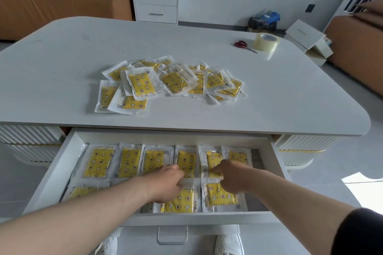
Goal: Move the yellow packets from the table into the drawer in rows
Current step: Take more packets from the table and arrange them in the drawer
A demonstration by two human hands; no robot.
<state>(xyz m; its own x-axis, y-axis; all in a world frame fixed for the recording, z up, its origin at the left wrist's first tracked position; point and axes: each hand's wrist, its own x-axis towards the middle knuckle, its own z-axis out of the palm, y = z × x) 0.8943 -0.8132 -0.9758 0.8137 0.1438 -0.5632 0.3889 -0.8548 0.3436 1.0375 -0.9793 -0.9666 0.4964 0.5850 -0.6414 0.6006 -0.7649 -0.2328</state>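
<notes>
A loose pile of yellow packets [172, 80] in clear wrappers lies on the white table [62, 51]. Below it the white drawer [68, 151] stands pulled out. Several packets [128, 161] lie side by side in its back row, and a front row holds a packet at the left [83, 191], one in the middle [180, 203] and one at the right [221, 196]. My left hand [165, 184] is curled over the top edge of the middle front packet. My right hand [230, 176] pinches the upper edge of the right front packet, partly covering a back-row packet [213, 159].
Red-handled scissors [242, 45] and a roll of clear tape [266, 42] sit at the table's far right. A white two-drawer cabinet [156, 0] stands behind the table. White boxes [308, 41] lie on the floor at right. My shoes [229, 243] show under the drawer handle [172, 236].
</notes>
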